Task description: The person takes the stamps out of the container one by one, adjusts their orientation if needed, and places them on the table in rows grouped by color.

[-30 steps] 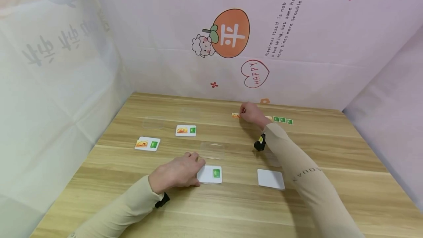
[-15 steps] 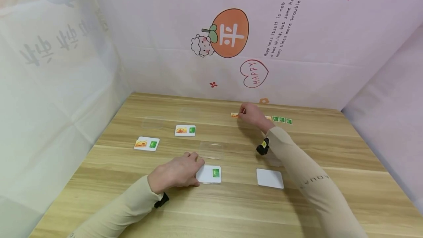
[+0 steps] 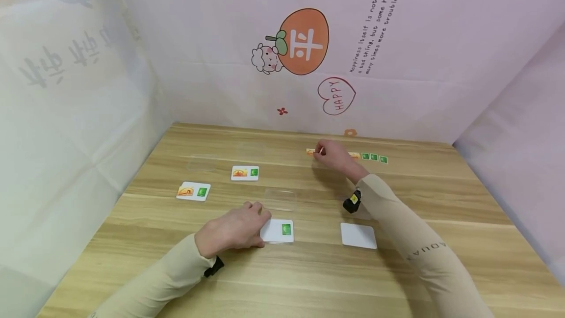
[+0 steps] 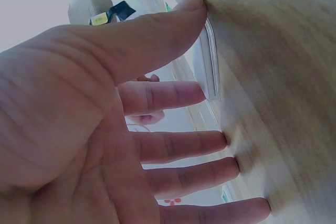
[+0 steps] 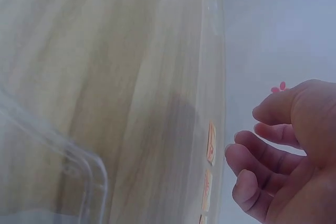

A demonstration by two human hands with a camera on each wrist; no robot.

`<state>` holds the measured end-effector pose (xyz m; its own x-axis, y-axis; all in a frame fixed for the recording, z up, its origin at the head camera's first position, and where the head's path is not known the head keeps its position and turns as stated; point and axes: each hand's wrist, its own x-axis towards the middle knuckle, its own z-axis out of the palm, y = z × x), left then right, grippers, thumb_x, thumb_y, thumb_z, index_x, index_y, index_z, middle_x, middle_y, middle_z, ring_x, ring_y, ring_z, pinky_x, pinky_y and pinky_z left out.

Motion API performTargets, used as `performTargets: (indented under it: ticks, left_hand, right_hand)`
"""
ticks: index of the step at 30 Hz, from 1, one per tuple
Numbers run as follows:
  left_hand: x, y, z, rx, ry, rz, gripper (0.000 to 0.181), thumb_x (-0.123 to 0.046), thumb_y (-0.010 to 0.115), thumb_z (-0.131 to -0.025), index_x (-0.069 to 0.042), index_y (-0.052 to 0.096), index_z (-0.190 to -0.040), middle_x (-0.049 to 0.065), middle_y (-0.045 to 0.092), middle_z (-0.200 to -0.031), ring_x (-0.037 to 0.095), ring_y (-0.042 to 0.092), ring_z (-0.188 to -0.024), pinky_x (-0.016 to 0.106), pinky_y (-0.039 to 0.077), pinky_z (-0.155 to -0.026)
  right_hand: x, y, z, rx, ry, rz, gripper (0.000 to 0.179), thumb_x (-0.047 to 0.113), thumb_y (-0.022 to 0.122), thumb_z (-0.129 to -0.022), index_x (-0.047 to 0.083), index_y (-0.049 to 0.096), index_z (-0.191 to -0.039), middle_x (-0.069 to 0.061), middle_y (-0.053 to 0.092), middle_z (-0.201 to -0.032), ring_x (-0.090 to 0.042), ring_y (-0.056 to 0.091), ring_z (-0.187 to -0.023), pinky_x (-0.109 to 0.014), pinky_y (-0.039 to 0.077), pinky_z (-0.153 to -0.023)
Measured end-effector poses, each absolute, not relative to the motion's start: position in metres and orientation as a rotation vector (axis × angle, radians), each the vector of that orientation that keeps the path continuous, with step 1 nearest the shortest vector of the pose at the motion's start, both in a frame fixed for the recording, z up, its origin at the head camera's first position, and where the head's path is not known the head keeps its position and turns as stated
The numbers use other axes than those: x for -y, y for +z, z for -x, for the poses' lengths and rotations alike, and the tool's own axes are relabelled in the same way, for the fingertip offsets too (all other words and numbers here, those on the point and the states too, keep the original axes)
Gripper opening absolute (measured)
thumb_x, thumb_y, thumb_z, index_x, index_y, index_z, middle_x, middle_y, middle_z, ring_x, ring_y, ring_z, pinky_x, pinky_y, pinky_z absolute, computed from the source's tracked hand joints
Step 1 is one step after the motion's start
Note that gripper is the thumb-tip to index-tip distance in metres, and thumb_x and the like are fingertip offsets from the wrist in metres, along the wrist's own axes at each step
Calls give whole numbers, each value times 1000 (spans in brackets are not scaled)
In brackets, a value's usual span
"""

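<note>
1. Fingers (image 4: 165, 97) of our left hand (image 3: 231, 229) are pinching a white card (image 3: 271, 231) bearing a green picture (image 3: 286, 229), lying near us on the table (image 3: 282, 288).
2. Our right hand (image 3: 334, 155), fingers bent, is sitting beside the orange pieces (image 5: 211, 142); whether we are gripping one, we cannot tell.

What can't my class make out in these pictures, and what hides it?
Head view: the left end of the white rectangular card with a green square is partly covered by the left hand.
Head view: the middle of the row of small orange picture pieces is behind the right hand.
Right wrist view: the clear plastic case is cut off by the picture's edge.
Head view: the wall lettering is cut by the top edge.
</note>
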<state>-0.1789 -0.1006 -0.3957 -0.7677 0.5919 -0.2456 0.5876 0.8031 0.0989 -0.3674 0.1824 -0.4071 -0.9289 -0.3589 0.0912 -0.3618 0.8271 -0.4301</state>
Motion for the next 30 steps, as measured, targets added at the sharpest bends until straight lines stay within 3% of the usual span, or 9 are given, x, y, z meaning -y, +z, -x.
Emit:
performTargets:
  ticks: [13,25,30]
  left_hand:
    - [101,-396,179,-2728,27,-902,52,-42,75,-85,-12,57,-123,9,58,-118,19,53,-98,35,51,-83]
    - [101,-395,179,-2730,30,-907,54,-42,74,-85,-11,56,-125,10,58,-119,20,54,-98,35,52,-83]
    - [101,-396,179,-2730,26,-904,54,-42,75,-85,-11,56,-125,10,59,-120,20,55,-98,35,52,-83]
  right_hand:
    - [-176,-401,347,2998,756,-606,14,20,59,-95,7,63,-98,-8,66,-87,-18,58,-72,-28,46,-61]
    - [-170,-395,328,2999,781,-614,14,20,58,-95,7,65,-98,-8,67,-94,-20,59,-84,-32,49,-71]
    - [-168,-393,321,3004,777,-611,13,20,58,-96,8,64,-98,-8,67,-94,-20,59,-83,-31,49,-69]
